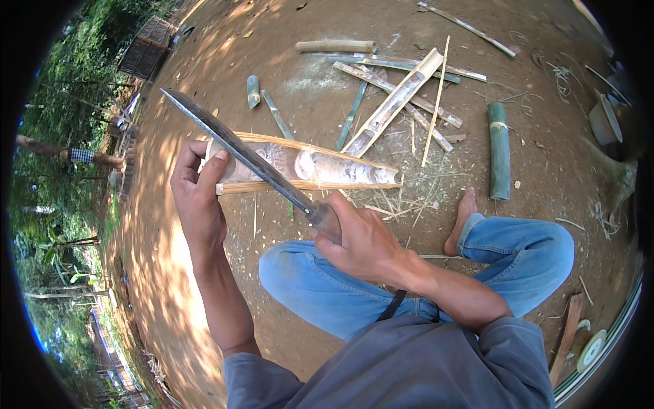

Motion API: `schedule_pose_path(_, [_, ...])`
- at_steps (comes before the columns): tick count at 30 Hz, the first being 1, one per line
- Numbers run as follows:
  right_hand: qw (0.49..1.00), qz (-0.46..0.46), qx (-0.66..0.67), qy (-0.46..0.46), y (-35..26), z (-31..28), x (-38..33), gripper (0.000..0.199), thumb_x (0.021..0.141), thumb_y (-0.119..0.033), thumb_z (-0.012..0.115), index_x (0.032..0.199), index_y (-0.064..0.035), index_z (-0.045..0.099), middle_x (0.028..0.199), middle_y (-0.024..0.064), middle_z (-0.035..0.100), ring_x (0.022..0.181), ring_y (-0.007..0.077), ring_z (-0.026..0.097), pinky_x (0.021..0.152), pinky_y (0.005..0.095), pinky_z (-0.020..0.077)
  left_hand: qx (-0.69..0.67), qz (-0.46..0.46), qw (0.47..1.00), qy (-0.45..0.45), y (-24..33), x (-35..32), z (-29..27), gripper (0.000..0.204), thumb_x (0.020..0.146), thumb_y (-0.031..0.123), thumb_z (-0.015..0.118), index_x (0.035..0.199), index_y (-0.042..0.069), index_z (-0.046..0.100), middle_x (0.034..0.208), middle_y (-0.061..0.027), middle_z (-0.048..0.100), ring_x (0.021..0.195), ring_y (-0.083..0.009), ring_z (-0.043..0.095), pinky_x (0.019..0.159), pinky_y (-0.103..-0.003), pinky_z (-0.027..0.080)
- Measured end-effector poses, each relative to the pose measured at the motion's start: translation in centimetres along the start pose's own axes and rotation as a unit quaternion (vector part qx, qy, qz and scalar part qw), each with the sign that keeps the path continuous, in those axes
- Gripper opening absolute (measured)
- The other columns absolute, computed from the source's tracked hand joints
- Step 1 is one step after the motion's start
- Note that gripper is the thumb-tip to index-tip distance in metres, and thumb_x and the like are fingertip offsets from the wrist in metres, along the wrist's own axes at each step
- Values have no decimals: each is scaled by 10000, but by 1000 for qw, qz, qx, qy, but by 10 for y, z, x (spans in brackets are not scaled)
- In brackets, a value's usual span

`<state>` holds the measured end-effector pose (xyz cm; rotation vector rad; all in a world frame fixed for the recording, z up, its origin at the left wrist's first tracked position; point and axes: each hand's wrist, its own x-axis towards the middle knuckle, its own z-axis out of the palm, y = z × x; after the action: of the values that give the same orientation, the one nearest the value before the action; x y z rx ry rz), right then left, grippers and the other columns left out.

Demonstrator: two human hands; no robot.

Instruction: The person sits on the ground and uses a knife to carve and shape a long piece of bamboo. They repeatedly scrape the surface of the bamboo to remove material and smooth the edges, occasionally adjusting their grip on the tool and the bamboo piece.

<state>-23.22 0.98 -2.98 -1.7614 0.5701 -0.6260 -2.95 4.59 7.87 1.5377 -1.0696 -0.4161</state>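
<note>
Over bare dirt, right hand grips machete; left hand seemingly clasps split bamboo.

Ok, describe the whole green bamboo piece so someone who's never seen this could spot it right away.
Start at the bent knee in blue jeans and the bare foot beside it. Just beyond the foot, on the dirt, lies the green bamboo piece. Unlike the pale split strips nearby, it is round, unsplit and dark green.

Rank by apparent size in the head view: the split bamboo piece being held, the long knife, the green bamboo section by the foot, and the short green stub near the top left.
1. Split bamboo piece and long knife: alike in length, and both near the camera, so unranked.
2. Green bamboo section.
3. Short green stub.
</note>
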Motion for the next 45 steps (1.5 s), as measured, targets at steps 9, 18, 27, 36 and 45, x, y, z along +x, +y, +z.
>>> schedule_pose_path(9, [999,-37,11,27,0,-9,-4,409,787,-115,649,1122,25,461,632,158,616,595,356,646,564,429,489,5,19,1000,-6,1,1,5,76,853,86,630,887,29,592,849,-17,595,769,-78,533,731,-247,423])
schedule_pose_path(18, [999,4,-6,-35,-6,-11,-3,428,849,-235,608,1160,-20,405,845,197,670,790,415,664,635,558,464,3,46,999,-27,-5,0,2,221,886,75,601,1091,-6,609,948,-32,611,876,-110,569,801,-272,454])
schedule_pose_path(27, [998,-44,9,38,3,-6,-5,386,770,-118,651,1082,19,469,622,162,604,566,351,634,536,423,482,12,29,999,-27,3,-1,8,78,852,67,608,916,25,590,885,-6,568,808,-75,530,741,-243,422])
schedule_pose_path(36, [998,-55,4,38,-3,-8,-8,403,757,-114,640,1096,33,478,645,173,616,563,340,637,547,435,488,1,29,999,-17,3,-3,11,64,852,68,606,906,43,582,883,3,558,820,-75,516,740,-243,420])
schedule_pose_path(45, [998,-50,-15,34,-4,-10,-8,422,754,-107,662,1102,35,470,629,180,606,585,358,638,546,429,486,-2,34,999,-13,8,-7,13,55,853,54,604,900,38,582,889,-3,565,828,-81,520,766,-250,424])
